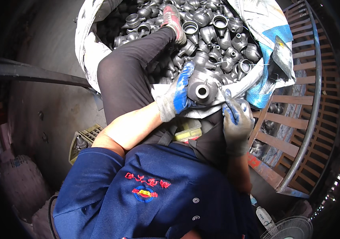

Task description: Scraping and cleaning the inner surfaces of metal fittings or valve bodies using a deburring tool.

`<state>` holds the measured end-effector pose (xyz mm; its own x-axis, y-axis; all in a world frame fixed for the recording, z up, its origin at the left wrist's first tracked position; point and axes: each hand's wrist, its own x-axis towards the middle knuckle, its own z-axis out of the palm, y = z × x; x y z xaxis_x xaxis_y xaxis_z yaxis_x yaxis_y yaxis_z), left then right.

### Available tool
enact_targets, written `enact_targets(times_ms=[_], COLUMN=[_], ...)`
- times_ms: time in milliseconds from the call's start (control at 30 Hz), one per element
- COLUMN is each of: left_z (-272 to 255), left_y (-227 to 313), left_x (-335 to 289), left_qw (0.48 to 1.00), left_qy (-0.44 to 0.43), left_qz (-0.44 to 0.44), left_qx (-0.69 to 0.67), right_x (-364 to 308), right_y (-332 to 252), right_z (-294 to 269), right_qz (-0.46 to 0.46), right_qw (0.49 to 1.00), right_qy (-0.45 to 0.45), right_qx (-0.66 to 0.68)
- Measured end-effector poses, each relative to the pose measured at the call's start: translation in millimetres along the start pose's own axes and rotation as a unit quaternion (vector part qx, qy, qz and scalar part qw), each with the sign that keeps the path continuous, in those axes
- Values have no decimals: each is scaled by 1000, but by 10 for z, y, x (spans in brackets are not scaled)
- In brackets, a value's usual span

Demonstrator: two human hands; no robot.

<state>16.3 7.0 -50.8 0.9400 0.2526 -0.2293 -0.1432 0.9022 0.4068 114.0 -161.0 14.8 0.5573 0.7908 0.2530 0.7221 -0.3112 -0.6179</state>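
Observation:
My left hand (181, 92), in a grey glove with a blue coated palm, grips a dark grey metal casting (210, 95) by its left side. The casting is rounded, and its short neck with a bright-rimmed round hole faces up toward me. Just right of it is my right hand (237, 119), gloved the same way. One of its fingers points up beside the casting while the others are curled; what they hold, if anything, is hidden. Many similar castings (208, 35) fill the large white woven bag (85, 44) in front of me, whose near edge lies beneath my hands.
My left leg stretches into the bag, a red shoe (171, 18) resting among the castings. A slatted metal rack (289, 99) stands at the right. A yellow crate (92, 133) sits on the floor at left, below a dark bar (38, 71). A fan (293, 229) is at lower right.

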Motion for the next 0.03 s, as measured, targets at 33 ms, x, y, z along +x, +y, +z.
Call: enact_targets(times_ms=[33], left_z=[1], left_y=[-3], left_x=[-1], left_qw=[1000], left_qy=[0], left_qz=[0], left_qx=[0], right_x=[-14], right_y=[22], right_z=[19], right_qz=[-28], right_qw=[999], right_qy=[-4], right_qx=[-32])
